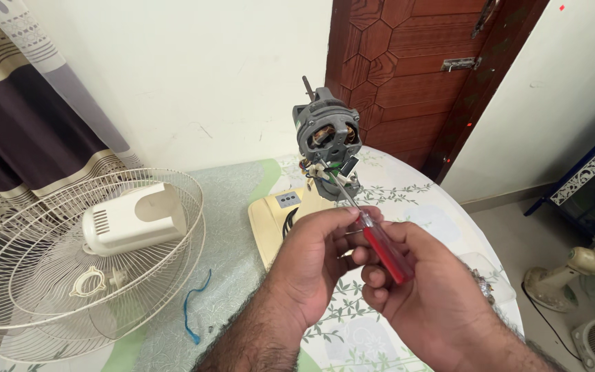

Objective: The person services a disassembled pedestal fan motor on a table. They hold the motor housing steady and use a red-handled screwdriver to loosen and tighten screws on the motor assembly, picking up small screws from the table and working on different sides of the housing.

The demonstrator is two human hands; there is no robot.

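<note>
Screwdriver with the red handle sits center frame, long axis running from lower right up to upper left, tip at the fan motor on its cream base. Going left to right: wire fan guards with a white motor cover crowd the table's left edge, left hand pinches the shaft, right hand wraps the handle, open floor far right.
</note>
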